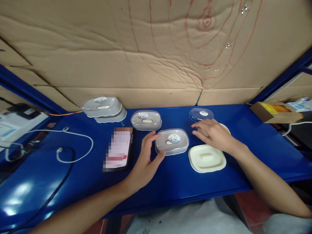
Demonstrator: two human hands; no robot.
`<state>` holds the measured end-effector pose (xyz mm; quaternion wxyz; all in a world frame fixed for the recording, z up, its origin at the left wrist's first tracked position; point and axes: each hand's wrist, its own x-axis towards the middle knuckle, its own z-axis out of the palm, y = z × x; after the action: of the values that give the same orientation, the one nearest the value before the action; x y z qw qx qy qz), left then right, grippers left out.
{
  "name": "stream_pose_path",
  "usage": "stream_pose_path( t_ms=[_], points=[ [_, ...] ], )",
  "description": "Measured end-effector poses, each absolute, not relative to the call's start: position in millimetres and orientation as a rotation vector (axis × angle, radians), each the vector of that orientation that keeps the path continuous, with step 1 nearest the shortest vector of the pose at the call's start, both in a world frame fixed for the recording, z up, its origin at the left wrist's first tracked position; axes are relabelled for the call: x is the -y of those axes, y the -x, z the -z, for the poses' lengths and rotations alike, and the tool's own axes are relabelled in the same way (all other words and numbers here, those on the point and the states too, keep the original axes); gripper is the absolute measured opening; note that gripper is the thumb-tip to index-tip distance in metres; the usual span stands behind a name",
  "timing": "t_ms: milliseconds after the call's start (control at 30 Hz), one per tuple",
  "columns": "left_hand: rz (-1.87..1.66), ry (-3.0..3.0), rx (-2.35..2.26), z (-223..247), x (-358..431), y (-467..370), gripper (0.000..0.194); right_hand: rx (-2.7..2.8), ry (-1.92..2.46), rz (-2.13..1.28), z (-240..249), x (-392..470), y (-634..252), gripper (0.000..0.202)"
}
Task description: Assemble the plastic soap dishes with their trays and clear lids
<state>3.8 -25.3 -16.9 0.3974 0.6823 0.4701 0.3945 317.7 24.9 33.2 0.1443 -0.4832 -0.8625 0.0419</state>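
Note:
A grey oval soap box [181,148] with a clear lid and a round label lies in front of me. My left hand [147,156] grips its left end, thumb at the near edge and fingers at the far edge. To the right, my right hand [212,133] hovers palm down with slightly bent, parted fingers and nothing visible in them. Under and behind it, a cream piece [225,129] is mostly hidden. Nearer to me lies a cream oval tray [207,162] with a raised bar in its middle. A clear lid [195,113] with a label rests beyond the right hand.
Another lidded soap box [146,120] stands behind left, and a stack of them [104,109] sits farther left. A phone [118,149] lies left of my left hand. Cables [75,159] cross the blue table [156,191]. Cardboard [97,42] walls the back; a carton [273,112] stands right.

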Motion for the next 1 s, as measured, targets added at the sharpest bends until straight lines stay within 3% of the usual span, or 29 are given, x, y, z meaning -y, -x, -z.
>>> stream_pose_path(
  t_ms=[133, 233, 300, 467, 533, 633, 767, 900, 1000],
  points=[
    [-1.186, -1.812, -1.211, 11, 27, -2, 0.029, 2.693, 1.238, -0.347, -50, 4, -313, 0.04],
    [-1.287, -1.844, -1.089, 7, 31, 1, 0.021, 2.738, 1.278, -0.53, -53, 26, -318, 0.062],
    [-1.212, -1.862, -0.903, 3, 37, 4, 0.014, 2.754, 1.29, -0.646, -50, 35, -321, 0.073],
    [-0.729, -1.883, -0.668, -8, 47, 2, 0.009, 2.757, 1.265, -0.733, -49, 38, -321, 0.064],
    [-0.536, -1.725, -0.679, -9, 47, -2, 0.014, 2.772, 1.188, -0.782, -54, 39, -318, 0.066],
    [-0.305, -1.31, -0.595, -6, 44, -8, 0.038, 2.79, 1.016, -0.823, -62, 43, -308, 0.077],
    [-0.282, -0.898, -0.464, 0, 43, -12, 0.072, 2.711, 0.847, -0.714, -54, 50, -279, 0.07],
    [-0.348, -0.743, -0.654, 5, 43, -11, 0.057, 2.66, 0.789, -0.615, -39, 44, -257, 0.066],
    [-0.373, -0.681, -0.771, 7, 40, -11, 0.049, 2.583, 0.953, -0.446, -40, 32, -267, 0.05]
  ],
)
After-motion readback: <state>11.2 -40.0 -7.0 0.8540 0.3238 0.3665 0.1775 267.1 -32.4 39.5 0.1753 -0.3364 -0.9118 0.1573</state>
